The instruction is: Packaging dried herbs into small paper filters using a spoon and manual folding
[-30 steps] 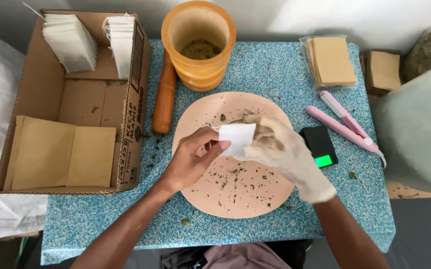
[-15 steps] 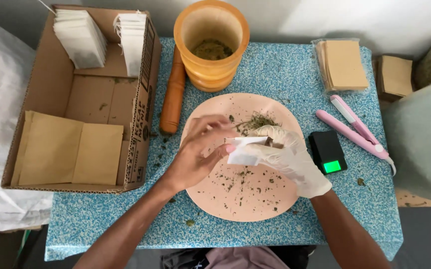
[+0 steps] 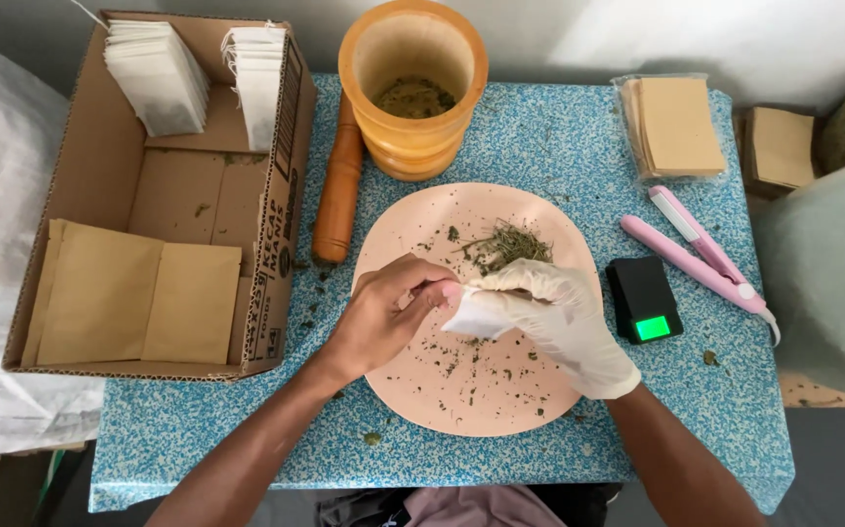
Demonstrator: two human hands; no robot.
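Home herb-packing bench: wooden mortar [image 3: 412, 88], pocket scale [image 3: 643, 299], box w/ paper sachets [image 3: 129, 303].

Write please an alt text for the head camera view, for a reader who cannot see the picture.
Over a pink plate strewn with dried herbs, the bare left hand and the gloved right hand hold a small white paper sachet between them. Around the plate on the blue speckled table are a wooden mortar, a pestle, a cardboard box and a pocket scale.
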